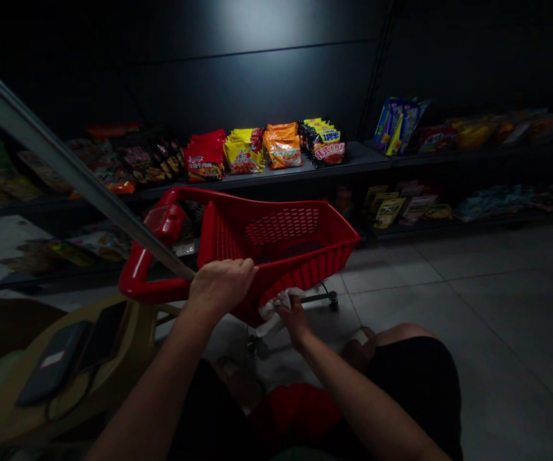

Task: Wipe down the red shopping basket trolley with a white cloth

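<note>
A red plastic shopping cart (305, 272) with a latticed basket stands in front of me. My left hand (223, 285) is closed over the near rim of the basket, close to the looped handle (134, 275). Lower down, my right hand (295, 320) grips a crumpled white cloth (279, 307) against the basket's lower near side. The fingertips of that hand are partly hidden by the cloth. Under the basket, a dark leg with a caster (332, 299) shows.
Shelves (367, 157) behind the cart hold noodle packets (283, 147) and other bagged snacks. A grey metal pole (74, 166) slants across the left. On a tan stool (136, 333) at lower left lie a phone (104, 333) and a dark power bank (55, 362). The floor (449, 307) is tiled.
</note>
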The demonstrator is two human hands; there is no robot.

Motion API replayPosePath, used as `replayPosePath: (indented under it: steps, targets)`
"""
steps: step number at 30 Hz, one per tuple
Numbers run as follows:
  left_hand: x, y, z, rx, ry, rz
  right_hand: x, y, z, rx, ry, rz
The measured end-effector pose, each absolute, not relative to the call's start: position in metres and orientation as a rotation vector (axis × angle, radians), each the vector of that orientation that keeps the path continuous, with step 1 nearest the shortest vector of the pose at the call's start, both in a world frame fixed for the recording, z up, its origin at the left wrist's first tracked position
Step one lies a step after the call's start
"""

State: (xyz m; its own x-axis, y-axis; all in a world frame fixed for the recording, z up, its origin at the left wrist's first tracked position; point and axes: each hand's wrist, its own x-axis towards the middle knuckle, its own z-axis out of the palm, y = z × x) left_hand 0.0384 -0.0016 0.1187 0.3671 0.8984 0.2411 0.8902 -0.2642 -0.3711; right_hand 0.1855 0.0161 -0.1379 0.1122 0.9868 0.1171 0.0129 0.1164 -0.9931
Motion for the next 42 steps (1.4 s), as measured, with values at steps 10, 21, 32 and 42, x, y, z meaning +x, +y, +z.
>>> replayPosePath:
  steps: [10,21,32,42]
  targets:
    - [0.040,0.002,0.116,-2.194,-1.546,0.021,0.310,0.113,-0.131,-1.205,-0.486,0.936]
    - [0.040,0.003,0.114,-2.184,-1.548,0.032,0.194,0.021,-0.158,-1.051,-0.564,1.375]
    - [0.040,0.005,0.113,-2.207,-1.559,-0.012,0.290,0.119,-0.149,-1.046,-0.352,0.939]
    - [0.035,0.004,0.114,-2.187,-1.552,0.039,0.225,0.054,-0.172,-0.980,-0.451,1.118]
